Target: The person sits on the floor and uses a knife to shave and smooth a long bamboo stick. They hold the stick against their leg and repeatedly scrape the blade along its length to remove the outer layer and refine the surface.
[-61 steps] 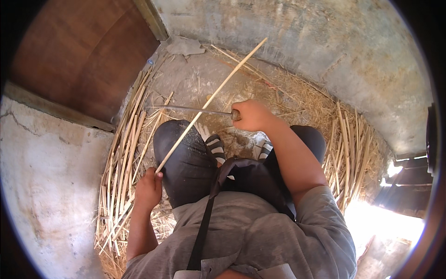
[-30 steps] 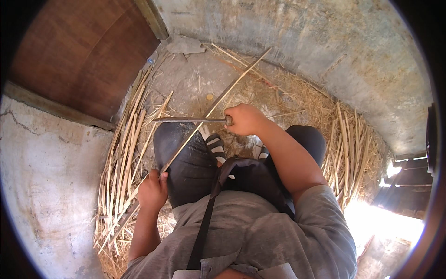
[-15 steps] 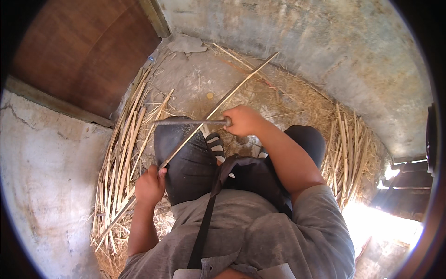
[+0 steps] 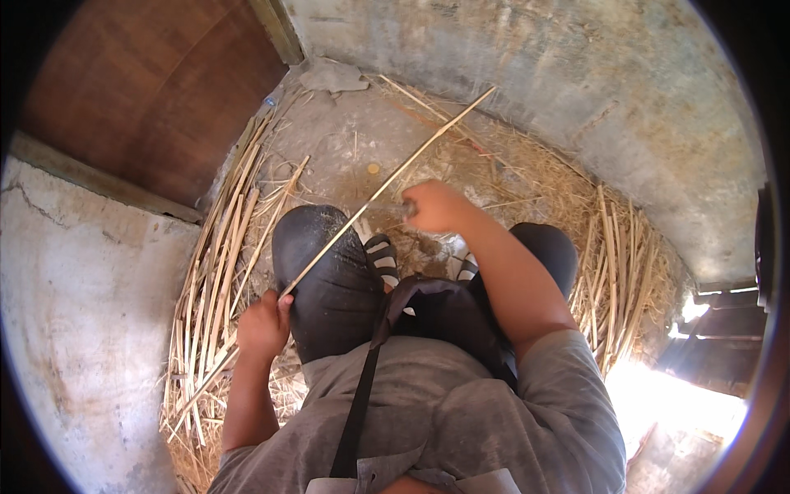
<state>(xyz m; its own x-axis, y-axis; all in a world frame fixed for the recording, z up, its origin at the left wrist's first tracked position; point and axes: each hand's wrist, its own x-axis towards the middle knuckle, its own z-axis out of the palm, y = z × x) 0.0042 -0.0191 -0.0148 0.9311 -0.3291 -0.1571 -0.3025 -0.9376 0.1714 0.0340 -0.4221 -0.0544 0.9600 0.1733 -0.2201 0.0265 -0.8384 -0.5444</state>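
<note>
- The left hand (image 4: 262,327) is closed around the near end of a long reed (image 4: 387,185), just beside the left knee (image 4: 325,272). This hand is the anchor of the work.
- From that grip the reed goes up and away across the left knee, resting on the dark trouser cloth, and its far tip points to the grey wall (image 4: 527,74).
- The right hand (image 4: 434,206) is a closed fist beyond the left knee, just beside the middle part of the reed. A small dark piece shows at its thumb side, perhaps the handle of a tool; I cannot tell what it is, or if it touches the reed.
- I judge that the step in hand is to scrape or split the reed. The next move would need the left hand firm and the right hand in line with the stalk.
- Left of the knee lies a bundle of stalks (image 4: 218,272) on the floor. More stalks (image 4: 617,263) lie far to its right, past the other knee.
- A brown door (image 4: 148,90) stands beyond the knee, to the left.
</note>
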